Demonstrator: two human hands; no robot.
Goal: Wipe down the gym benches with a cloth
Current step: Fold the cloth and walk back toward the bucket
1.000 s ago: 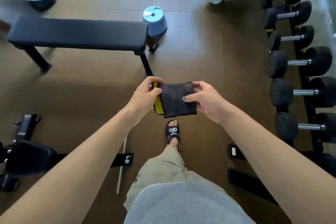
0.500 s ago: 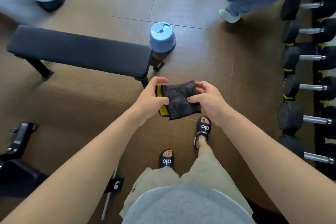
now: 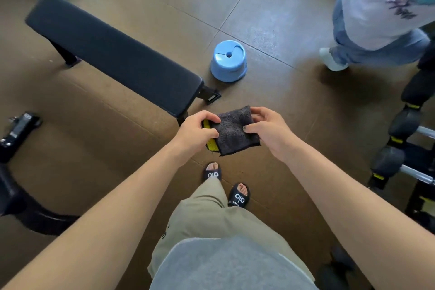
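A folded dark grey cloth [image 3: 233, 130] with a yellow underside is held in front of me above the floor. My left hand [image 3: 196, 129] pinches its left edge, thumb on top. Its right edge is pinched by my right hand [image 3: 268, 128]. A flat black padded bench [image 3: 113, 59] runs diagonally from the upper left down to just left of my hands. Neither the cloth nor either hand touches the bench.
A light blue plastic stool [image 3: 228, 61] stands beyond the bench's near end. A person in jeans [image 3: 376, 30] stands at the upper right. Black dumbbells on a rack [image 3: 404, 143] line the right side. Another black machine [image 3: 16, 172] sits at the left. My sandalled feet [image 3: 226, 186] are below.
I have walked forward, so the bench end and blue stool are nearer. Both hands have kept their hold on the cloth. The person at the upper right has come closer.
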